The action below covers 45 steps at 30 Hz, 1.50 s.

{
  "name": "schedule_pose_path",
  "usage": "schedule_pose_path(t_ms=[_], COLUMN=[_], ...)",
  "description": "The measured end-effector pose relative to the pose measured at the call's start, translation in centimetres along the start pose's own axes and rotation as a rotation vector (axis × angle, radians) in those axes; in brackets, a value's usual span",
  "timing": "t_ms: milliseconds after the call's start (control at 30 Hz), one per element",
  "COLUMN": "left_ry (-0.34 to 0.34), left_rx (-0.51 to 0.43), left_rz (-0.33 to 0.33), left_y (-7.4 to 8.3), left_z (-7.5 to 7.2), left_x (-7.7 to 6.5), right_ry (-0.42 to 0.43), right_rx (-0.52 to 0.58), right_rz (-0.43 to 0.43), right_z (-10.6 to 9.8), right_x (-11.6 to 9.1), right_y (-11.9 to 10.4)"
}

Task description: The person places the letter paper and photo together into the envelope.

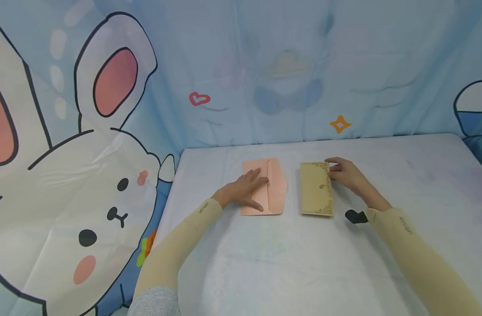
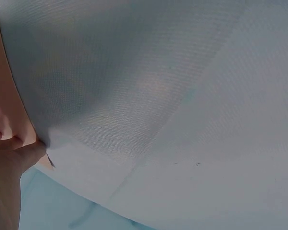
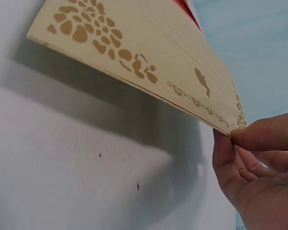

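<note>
A pink envelope point(image 1: 276, 188) lies on the white-covered table with its pointed flap spread out to the right. My left hand point(image 1: 244, 189) rests on it, fingers spread; in the left wrist view, the thumb point(image 2: 31, 154) reaches the envelope's edge. To the right is a cream card point(image 1: 313, 188) with gold-brown ornament along its right edge. My right hand point(image 1: 345, 175) pinches that edge near the far corner, between thumb point(image 3: 264, 135) and fingers. In the right wrist view the card's near edge stands above the cloth and casts a shadow beneath.
The white cloth point(image 1: 256, 267) covers the table. Behind it hangs a blue printed curtain point(image 1: 241, 79), which also runs down the left side with a large cartoon rabbit point(image 1: 106, 184). A black piece point(image 1: 356, 217) sticks out at the right wrist.
</note>
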State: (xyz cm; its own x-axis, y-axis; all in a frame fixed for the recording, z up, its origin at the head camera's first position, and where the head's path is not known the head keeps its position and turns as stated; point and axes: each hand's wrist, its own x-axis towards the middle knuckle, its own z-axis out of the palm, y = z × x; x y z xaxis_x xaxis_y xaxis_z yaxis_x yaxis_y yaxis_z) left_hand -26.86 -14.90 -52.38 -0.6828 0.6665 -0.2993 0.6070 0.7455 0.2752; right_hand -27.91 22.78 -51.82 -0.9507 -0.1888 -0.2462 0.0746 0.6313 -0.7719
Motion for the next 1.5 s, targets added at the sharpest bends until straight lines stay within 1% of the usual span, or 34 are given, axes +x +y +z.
schedule_pose_path(t_ms=[233, 400, 667, 800, 1100, 1200, 1333, 1500], left_ry=[0.002, 0.002, 0.007, 0.008, 0.003, 0.005, 0.008, 0.011], left_rx=[-0.018, -0.023, -0.001, -0.007, -0.014, -0.009, 0.003, 0.010], left_rz=[-0.014, -0.004, -0.005, -0.003, -0.020, -0.014, -0.010, -0.025], left_y=[-0.2, -0.1, -0.2, -0.2, -0.2, -0.2, -0.2, -0.2], left_z=[0.1, 0.1, 0.2, 0.2, 0.1, 0.1, 0.2, 0.3], left_x=[0.0, -0.1, -0.2, -0.2, 0.0, 0.1, 0.2, 0.4], right_ry=[-0.024, -0.037, -0.039, -0.048, -0.064, -0.061, -0.053, -0.048], right_rx=[0.041, 0.062, 0.042, 0.048, 0.042, 0.045, 0.022, -0.004], right_rz=[-0.034, -0.036, -0.018, -0.021, 0.031, 0.026, 0.003, -0.001], right_z=[1.2, 2.3, 4.0, 4.7, 5.8, 6.0, 6.3, 6.6], right_x=[0.9, 1.4, 2.1, 2.5, 3.1, 3.3, 3.5, 4.0], right_y=[-1.8, -2.6, -4.5, -4.9, -5.8, -6.1, -6.4, -6.6])
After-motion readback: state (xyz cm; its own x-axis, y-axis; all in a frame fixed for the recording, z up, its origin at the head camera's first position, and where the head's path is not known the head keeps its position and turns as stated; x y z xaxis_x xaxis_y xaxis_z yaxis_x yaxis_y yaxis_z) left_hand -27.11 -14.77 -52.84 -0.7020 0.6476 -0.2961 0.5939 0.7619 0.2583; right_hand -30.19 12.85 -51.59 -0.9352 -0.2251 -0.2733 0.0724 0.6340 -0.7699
